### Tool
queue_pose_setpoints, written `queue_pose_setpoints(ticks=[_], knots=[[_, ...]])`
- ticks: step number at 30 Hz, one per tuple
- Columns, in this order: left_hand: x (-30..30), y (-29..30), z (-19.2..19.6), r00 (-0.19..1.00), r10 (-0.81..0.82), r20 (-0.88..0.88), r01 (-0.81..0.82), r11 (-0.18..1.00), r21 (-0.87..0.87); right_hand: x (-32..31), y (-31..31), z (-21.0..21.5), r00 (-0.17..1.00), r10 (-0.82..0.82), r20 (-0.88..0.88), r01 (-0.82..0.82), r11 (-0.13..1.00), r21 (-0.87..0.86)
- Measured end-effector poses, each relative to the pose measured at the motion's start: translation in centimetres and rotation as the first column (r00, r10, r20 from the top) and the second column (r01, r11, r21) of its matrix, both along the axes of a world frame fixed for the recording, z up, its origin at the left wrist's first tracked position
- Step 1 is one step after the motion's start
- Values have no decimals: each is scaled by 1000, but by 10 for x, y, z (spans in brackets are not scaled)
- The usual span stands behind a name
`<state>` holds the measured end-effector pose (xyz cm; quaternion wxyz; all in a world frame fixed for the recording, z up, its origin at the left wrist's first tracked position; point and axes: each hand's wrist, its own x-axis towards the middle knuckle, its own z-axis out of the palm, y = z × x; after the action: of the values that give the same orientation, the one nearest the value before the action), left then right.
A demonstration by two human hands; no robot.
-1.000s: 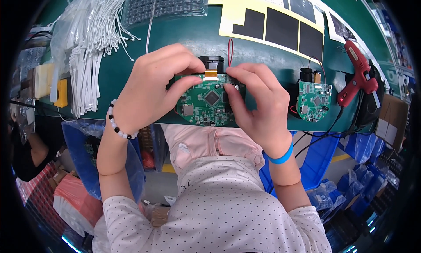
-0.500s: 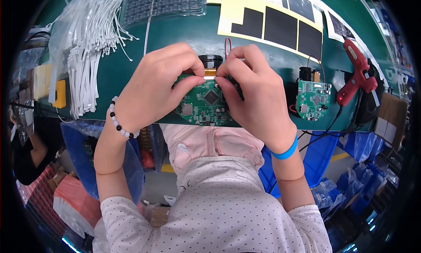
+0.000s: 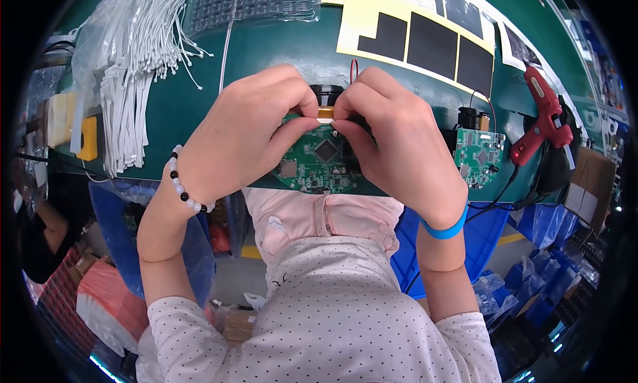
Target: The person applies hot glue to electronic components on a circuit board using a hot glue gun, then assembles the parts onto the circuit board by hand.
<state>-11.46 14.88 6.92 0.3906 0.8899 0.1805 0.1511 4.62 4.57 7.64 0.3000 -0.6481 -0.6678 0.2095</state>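
A green circuit board (image 3: 325, 158) lies at the front edge of the table, just in front of my body. An orange flat ribbon cable (image 3: 325, 113) runs from its white connector (image 3: 325, 121) to a round black part (image 3: 326, 94) behind it. My left hand (image 3: 266, 120) is closed, thumb and forefinger pinching at the left end of the connector and cable. At the right end, my right hand (image 3: 399, 140) pinches the same way. The fingertips hide both ends of the connector. Behind my right fingers rises a loop of red wire (image 3: 353, 69).
Another green board (image 3: 478, 156) with a black part lies right of my right hand, beside a red glue gun (image 3: 546, 114). White cable ties (image 3: 126, 110) spread at the left. A clear plastic tray (image 3: 252, 4) and yellow sheets with black pieces (image 3: 432, 47) lie farther back.
The view has shifted a little, carrying most table items slightly rightward. My right wrist has swung outward, covering part of the second board. Both hands keep their pinch at the connector.
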Motion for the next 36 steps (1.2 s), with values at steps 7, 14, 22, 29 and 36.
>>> queue_pose_setpoints(ticks=[7, 14, 22, 29, 36], knots=[[2, -4, -2, 1000, 4, -7, -4, 999, 44, -4, 4, 3, 998, 48, 42, -47, 999, -20], [4, -2, -1, 999, -32, -7, 33, 993, 118, -3, 3, 5, 979, 98, 180, -89, 994, -62], [-1, -5, -4, 1000, 2, 15, -5, 985, 170, -5, 1, -3, 994, 19, 105, -24, 999, 47], [-5, -7, -2, 996, 29, 82, -38, 992, 120, 0, -12, -2, 989, -98, -111, 110, 988, 106], [-4, -2, -4, 998, 6, 62, -13, 993, 117, 0, -8, -1, 999, -47, -20, 49, 993, 112]])
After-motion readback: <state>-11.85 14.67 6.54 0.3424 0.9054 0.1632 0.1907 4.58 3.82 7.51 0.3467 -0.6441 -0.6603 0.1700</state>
